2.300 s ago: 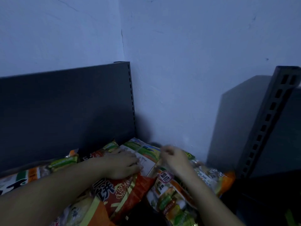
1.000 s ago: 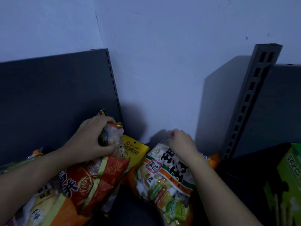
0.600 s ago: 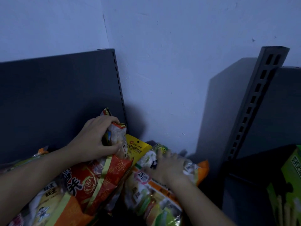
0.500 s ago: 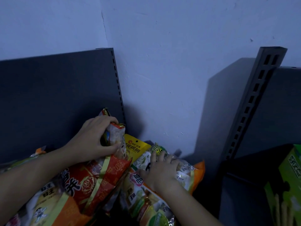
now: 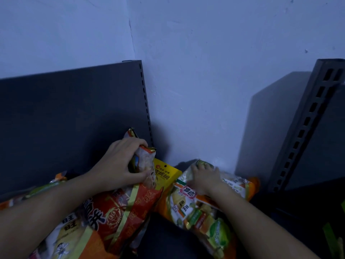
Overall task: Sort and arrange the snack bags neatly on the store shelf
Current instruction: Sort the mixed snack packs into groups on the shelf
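Head view: the left hand (image 5: pixel 119 163) curls fingers and thumb round the crumpled top of the red snack bag (image 5: pixel 121 212), which is propped near the dark back panel (image 5: pixel 74 118). The right hand (image 5: pixel 203 178) presses straight, spread fingers on the orange-and-green snack bag (image 5: pixel 201 214) lying beside it on the shelf (image 5: pixel 164 238), a yellow packet (image 5: pixel 167 174) between them. The glossy film bags look light, puffy and slippery, their contents likely crushable, so the sealed top seam seems the best hold.

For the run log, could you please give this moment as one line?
left hand: grips red snack bag top | right hand: presses orange-green snack bag | yellow pouch: between bags
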